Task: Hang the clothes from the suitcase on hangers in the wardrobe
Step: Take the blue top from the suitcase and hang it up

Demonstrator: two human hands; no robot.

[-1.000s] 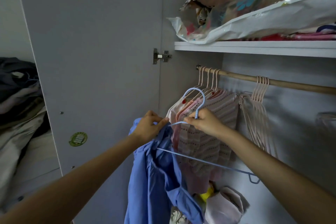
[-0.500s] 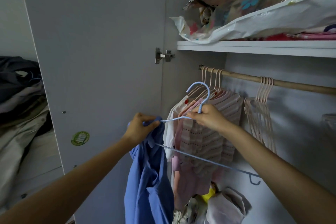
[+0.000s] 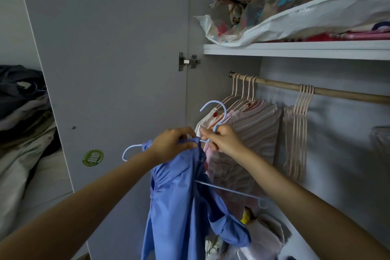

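1. The blue shirt (image 3: 181, 202) is hanging nearest the viewer, in front of the open wardrobe, draping down past the lower edge of the view, with one sleeve curling off to the right
2. The left hand (image 3: 171, 143) is gripping the shirt's top edge, its fingers curling round the fabric and the wire beneath it
3. The right hand (image 3: 221, 138) is pinching the neck of the blue hanger (image 3: 217, 112) just below its hook, almost touching the left hand
4. The hanger's hook is pointing upward, clear of the rail; its left end is poking out beyond the shirt, and its bottom bar is running down to the right, partly inside the garment
5. Just behind the hands, a striped pink top (image 3: 255, 133) and other pale garments are hanging on beige hangers from the wooden rail (image 3: 341, 94)
6. Further right on that rail, a bunch of bare beige hangers (image 3: 299, 129) is dangling
7. Below them, bundled items are lying on the wardrobe floor, too dim to identify
8. The grey wardrobe door (image 3: 109, 59) is standing open at the left, carrying a green round sticker (image 3: 93, 158)
9. Above the rail, the white shelf (image 3: 295, 49) is bearing a plastic-bagged bundle (image 3: 295, 21) with a checked cloth on top
10. At the far left, beyond the door, a heap of dark and grey clothes (image 3: 23, 112) is lying
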